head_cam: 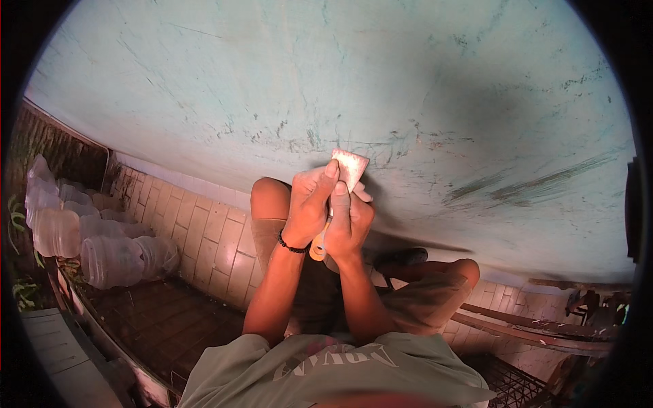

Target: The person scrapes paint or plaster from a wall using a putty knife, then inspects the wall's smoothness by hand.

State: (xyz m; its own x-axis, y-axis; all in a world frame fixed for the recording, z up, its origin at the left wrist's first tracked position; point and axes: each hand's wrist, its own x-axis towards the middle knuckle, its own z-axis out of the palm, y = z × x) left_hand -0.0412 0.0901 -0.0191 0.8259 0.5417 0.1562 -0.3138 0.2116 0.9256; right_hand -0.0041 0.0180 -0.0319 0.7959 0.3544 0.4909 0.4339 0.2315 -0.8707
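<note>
Both of my hands are together in front of a pale blue-green wall (285, 76). Between them is what looks like a putty knife (351, 166), its flat blade whitish and pinkish. An orange handle end with a hole shows below, between my wrists; the middle is hidden by my fingers. My left hand (308, 196), with a black bead bracelet (291, 246) at its wrist, has its thumb on the blade's left side. My right hand (349, 219) grips lower down, thumb against the blade's bottom part. Whitish dust coats the fingers.
The wall bears dark scuffs and scratches. At left, several translucent plastic jars (112, 260) stand by a tiled floor (204, 239). My bent knees flank my hands, near the wall. A long dark rail (530, 324) and a metal grate (510, 380) lie at right.
</note>
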